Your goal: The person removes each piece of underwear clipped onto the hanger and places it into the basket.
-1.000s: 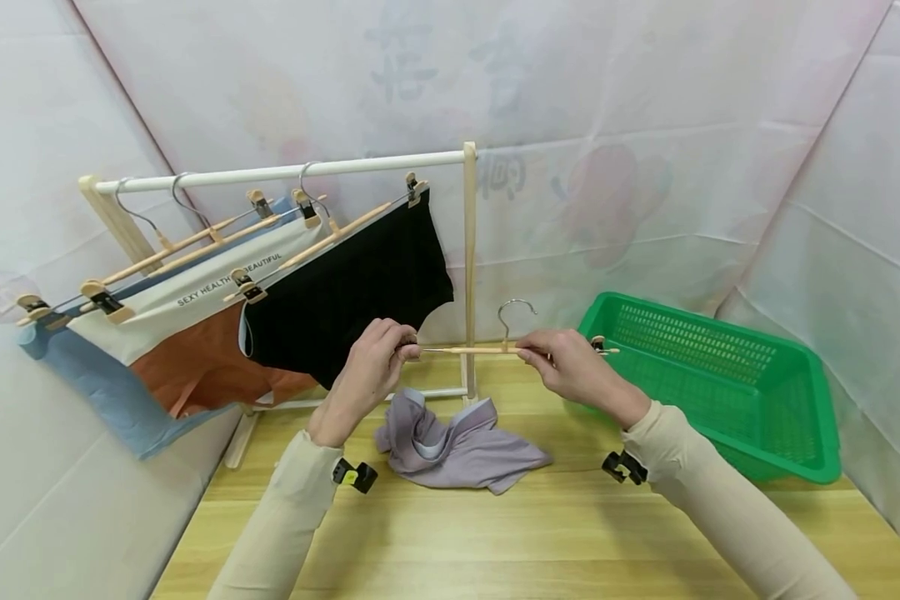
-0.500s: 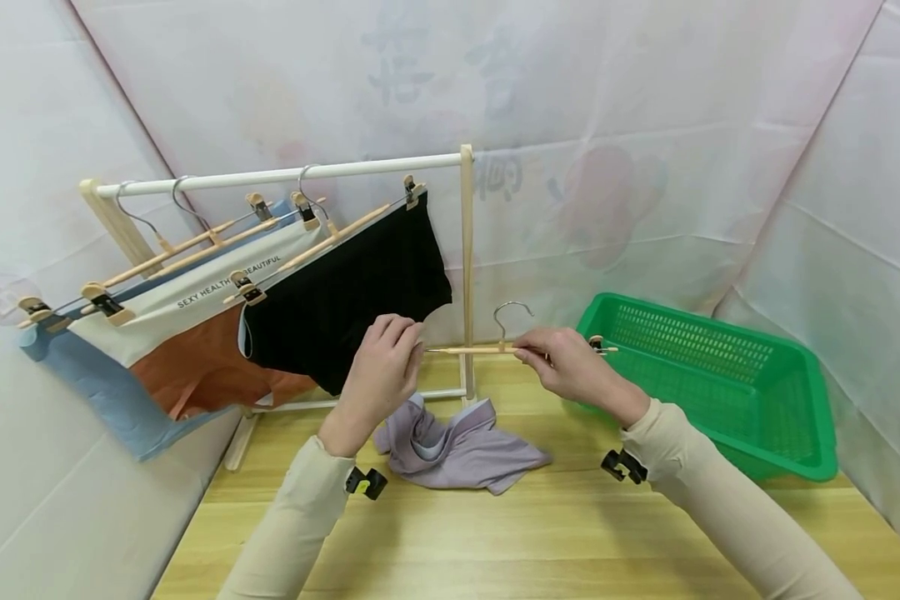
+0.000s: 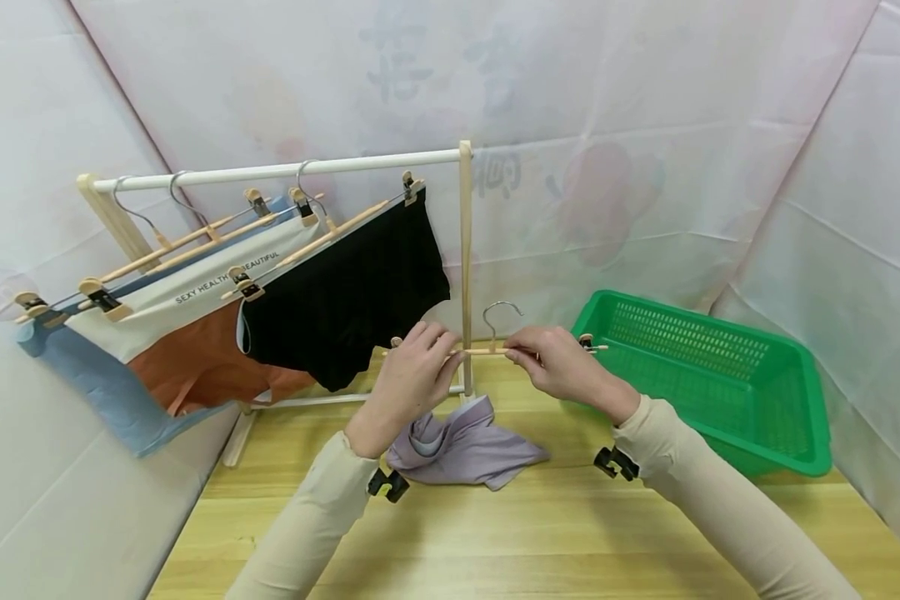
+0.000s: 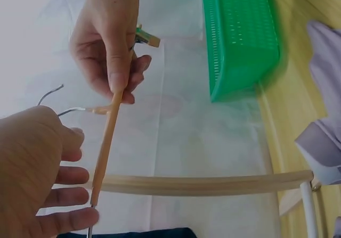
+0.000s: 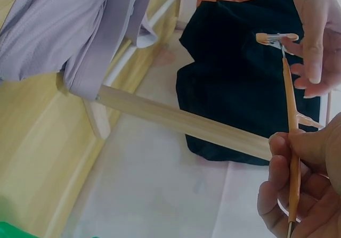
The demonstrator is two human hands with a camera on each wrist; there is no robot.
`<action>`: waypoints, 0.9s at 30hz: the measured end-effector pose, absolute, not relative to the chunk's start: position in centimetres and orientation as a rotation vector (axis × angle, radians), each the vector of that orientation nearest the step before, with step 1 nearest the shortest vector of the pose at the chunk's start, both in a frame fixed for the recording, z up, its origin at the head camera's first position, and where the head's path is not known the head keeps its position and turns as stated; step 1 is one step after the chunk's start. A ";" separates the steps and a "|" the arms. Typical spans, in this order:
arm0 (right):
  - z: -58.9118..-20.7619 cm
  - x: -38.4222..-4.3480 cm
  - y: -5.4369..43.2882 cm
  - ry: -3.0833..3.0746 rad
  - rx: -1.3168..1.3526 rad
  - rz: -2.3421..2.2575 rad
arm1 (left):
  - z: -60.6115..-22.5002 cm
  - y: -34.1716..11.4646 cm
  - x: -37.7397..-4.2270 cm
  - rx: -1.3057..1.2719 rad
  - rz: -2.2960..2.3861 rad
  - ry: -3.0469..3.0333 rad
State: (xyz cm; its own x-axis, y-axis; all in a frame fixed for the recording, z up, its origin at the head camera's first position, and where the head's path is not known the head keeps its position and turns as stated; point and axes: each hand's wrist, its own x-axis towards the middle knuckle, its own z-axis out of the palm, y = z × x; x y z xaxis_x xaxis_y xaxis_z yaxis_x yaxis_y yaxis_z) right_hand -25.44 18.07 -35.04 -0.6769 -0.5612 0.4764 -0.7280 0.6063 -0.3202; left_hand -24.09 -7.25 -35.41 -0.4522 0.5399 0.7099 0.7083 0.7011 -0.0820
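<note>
Table (image 3: 465,533): bright, with pale glare in front, soft shadows beside the sleeves (image 3: 307,517).
Black garment (image 3: 352,283): folds hardly visible.
Rack post (image 4: 208,185): looks bowed, left wrist view.
Wrist views: dimmer, hazy.

At nine o'clock, a cream fabric waistband (image 3: 161,317) on an orange garment (image 3: 210,354) reads "SEXY HEALTH", "BEAUTIFUL"; faint characters (image 3: 397,62) at twelve on the white cloth (image 3: 720,108) are illegible.

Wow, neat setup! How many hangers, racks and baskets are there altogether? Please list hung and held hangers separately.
Hangers on the rack: 3
Hanger in the right hand: 1
Racks: 1
Basket: 1
Total: 6
</note>
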 end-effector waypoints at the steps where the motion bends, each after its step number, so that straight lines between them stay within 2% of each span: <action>1: -35.1 -25.5 18.0 -2.505 1.046 0.710 | -35.5 -7.1 -24.1 -0.946 -0.298 -2.179; 27: -35.9 -25.3 17.2 -2.526 1.042 0.714 | -37.2 -5.7 -24.1 -0.826 -0.203 -2.209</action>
State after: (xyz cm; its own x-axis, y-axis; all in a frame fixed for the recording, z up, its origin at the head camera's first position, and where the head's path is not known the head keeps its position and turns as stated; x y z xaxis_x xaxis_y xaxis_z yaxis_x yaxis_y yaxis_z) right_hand -25.35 17.16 -35.87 -0.6845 -0.5646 0.4612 -0.7226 0.6096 -0.3260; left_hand -24.13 -5.73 -37.24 -0.5059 0.4986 0.7039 0.6187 0.7784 -0.1066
